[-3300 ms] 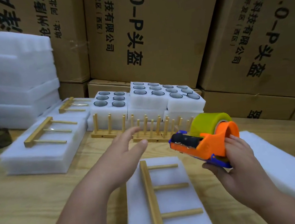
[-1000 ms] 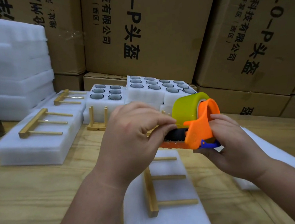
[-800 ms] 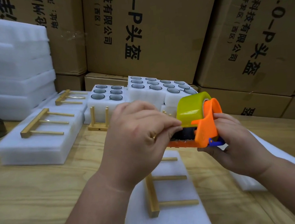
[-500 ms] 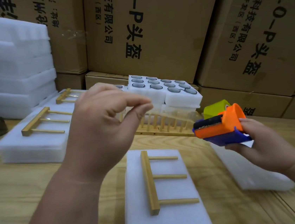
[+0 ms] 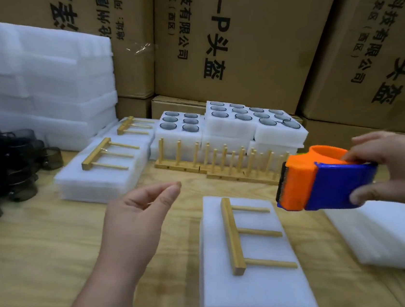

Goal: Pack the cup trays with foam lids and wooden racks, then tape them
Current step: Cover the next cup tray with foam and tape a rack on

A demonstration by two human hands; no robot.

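Right hand: wrist and forearm cut off by the right edge.
Tape dispenser: the tape roll is hidden behind the orange and blue body; any free tape end is too faint to tell.
Left hand: whether the fingertips pinch anything cannot be told.
Dark cups: blurred, cut off by the left edge, number unclear.
Near foam block: its front end runs off the bottom edge.
Cardboard boxes: tops cut off, print partly readable.
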